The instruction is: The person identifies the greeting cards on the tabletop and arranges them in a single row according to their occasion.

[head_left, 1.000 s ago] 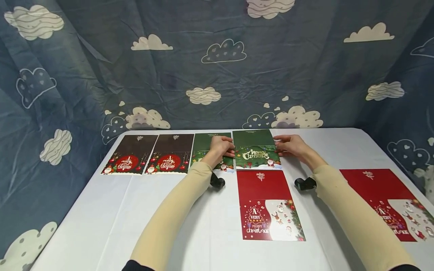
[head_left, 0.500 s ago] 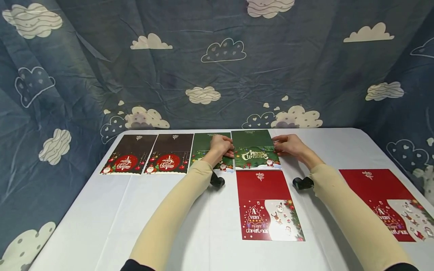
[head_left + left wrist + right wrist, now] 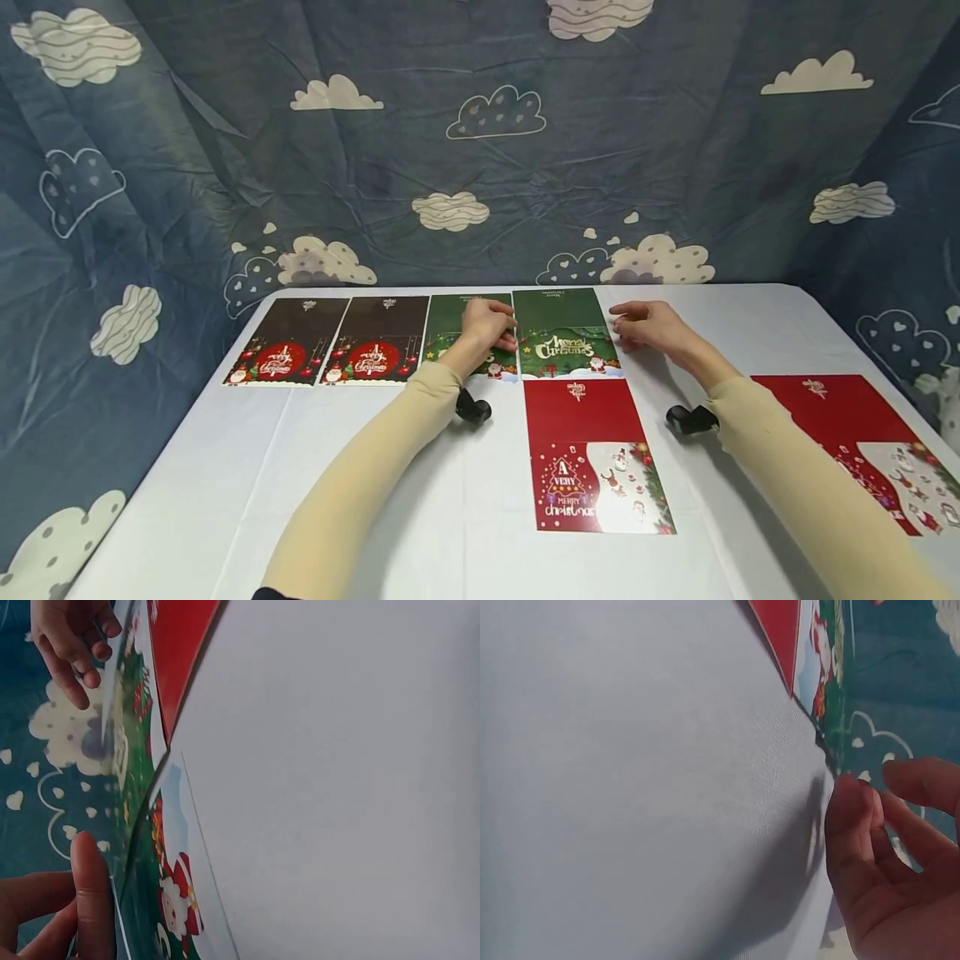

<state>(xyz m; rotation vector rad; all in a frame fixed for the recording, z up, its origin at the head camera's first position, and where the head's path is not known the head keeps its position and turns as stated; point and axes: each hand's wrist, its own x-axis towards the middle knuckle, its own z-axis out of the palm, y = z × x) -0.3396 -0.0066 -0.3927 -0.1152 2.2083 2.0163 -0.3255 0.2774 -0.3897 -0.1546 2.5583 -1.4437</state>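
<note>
In the head view my left hand (image 3: 487, 325) lies over the left green Christmas card (image 3: 450, 310) and partly hides it. Its fingertips are right at the left edge of the second green card (image 3: 558, 312). The left wrist view shows that hand's thumb (image 3: 92, 892) extended beside the cards. To the right of the second green card hovers my right hand (image 3: 652, 327), fingers loosely bent, a small gap away from the card's edge. Nothing is between its fingers. Just below the second green card lies a red Christmas card (image 3: 585, 454), their edges nearly meeting.
Two dark Christmas cards (image 3: 285, 342) lie side by side at the left of the back row. Another red card (image 3: 847, 400) lies at the right, partly behind my right forearm. A cloud-patterned curtain (image 3: 480, 167) hangs behind the white table (image 3: 187, 500).
The right hand has come off the second green card's right edge and moved slightly right. That card sits a touch nearer the red card below. The left hand stays nearly in place.
</note>
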